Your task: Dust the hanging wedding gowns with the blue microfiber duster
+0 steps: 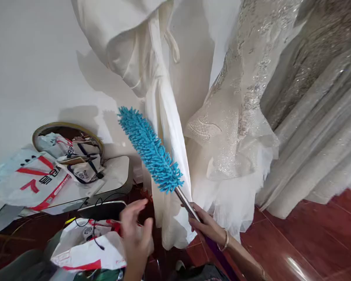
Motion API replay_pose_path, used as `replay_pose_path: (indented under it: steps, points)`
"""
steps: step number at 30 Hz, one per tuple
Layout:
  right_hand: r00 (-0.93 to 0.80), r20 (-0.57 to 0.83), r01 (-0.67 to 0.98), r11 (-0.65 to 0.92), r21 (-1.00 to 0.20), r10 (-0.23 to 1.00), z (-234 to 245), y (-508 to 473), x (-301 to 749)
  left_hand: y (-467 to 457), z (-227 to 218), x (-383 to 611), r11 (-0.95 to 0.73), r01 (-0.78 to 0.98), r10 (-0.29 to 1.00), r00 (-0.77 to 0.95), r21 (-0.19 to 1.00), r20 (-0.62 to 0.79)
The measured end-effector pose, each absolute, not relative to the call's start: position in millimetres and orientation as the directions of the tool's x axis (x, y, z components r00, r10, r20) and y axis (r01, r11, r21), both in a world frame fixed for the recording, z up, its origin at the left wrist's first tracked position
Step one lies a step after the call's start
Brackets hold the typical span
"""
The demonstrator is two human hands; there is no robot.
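1. A sequined, glittering gown point(245, 97) hangs at centre right, its ruffled hem above the red tiled floor point(310, 234).
2. Grey pleated fabric point(318, 148) drapes just beside it, at far right.
3. White plastic bags with red lettering point(32, 179) pile up at left.
4. Behind them, a round gold-rimmed mirror point(46, 128) leans against the white wall point(26, 58).
5. Another white bag point(84, 249) sits low, a black cable across it.

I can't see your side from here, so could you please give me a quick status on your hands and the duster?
Right hand gripping metal handle. Blue duster raised against white dress. Left hand open, empty, over plastic bags.
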State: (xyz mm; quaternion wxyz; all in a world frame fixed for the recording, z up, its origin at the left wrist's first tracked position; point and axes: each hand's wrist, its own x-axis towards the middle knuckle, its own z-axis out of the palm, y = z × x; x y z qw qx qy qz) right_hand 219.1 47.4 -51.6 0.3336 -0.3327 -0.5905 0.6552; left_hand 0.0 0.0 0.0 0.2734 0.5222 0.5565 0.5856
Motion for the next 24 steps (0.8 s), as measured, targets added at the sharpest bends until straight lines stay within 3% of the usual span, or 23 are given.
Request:
replay_pose_path:
  steps: [3,5,8,12,16,21,24]
  points:
    - [-0.580,-0.022,-0.067,-0.075,-0.995,0.815,-43,57,204,30,-18,23,-0.136,0.147,0.984,-0.095,0.980,0.151]
    - [-0.578,-0.024,-0.049,-0.064,-0.997,0.816,-40,62,194,48,-23,34,-0.114,0.017,0.992,-0.048,0.993,0.115]
    - [-0.529,-0.030,0.047,-0.007,-0.999,0.848,-37,66,181,70,-21,45,-0.106,-0.184,0.991,-0.106,0.977,0.087]
    - [-0.497,0.012,0.132,0.089,-0.987,0.868,-33,66,178,89,-11,51,-0.001,-0.315,0.986,-0.156,0.949,-0.051]
    - [-0.518,-0.061,0.148,0.019,-0.989,0.853,-28,58,192,103,1,53,-0.053,-0.439,0.983,-0.181,0.897,-0.031]
    - [-0.484,-0.205,0.175,-0.136,-0.975,0.851,-35,43,213,118,25,58,-0.070,-0.535,0.995,-0.092,0.842,0.024]
    - [-0.384,-0.134,0.254,-0.035,-0.967,0.914,-44,38,217,122,27,67,-0.054,-0.549,0.999,-0.026,0.834,0.048]
